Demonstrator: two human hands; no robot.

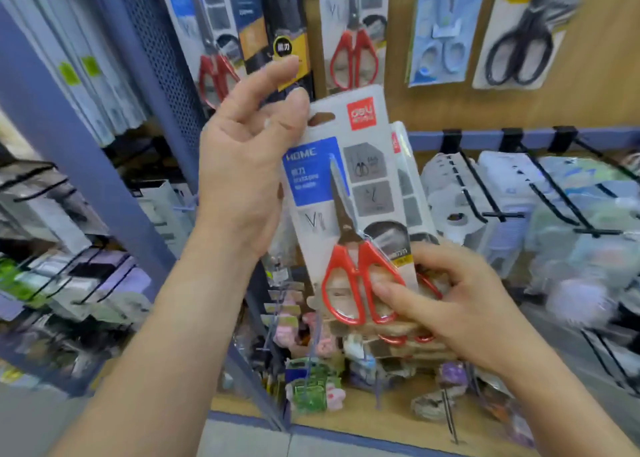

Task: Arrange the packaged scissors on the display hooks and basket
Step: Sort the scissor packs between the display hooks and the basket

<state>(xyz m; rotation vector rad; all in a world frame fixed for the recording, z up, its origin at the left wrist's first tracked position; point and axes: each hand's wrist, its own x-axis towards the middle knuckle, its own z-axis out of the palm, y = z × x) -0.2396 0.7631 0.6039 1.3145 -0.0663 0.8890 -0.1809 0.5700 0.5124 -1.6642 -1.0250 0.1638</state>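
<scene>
1. Front scissors pack (pixel 349 193) stands upright, mid-scene, with its hang hole (pixel 322 119) uppermost.
2. Left hand (pixel 242 165) is nearer the hole, fingers curled at the top-left corner; grip unclear.
3. Right hand (pixel 450 304) clamps the lower end of the stack (pixel 403 165), thumb over the red handles (pixel 346 283).

Pack (pixel 349 193) between left hand (pixel 242 165) and right hand (pixel 460 304); hung packs (pixel 353 30) above, behind; hooks (pixel 485 186) right.
</scene>
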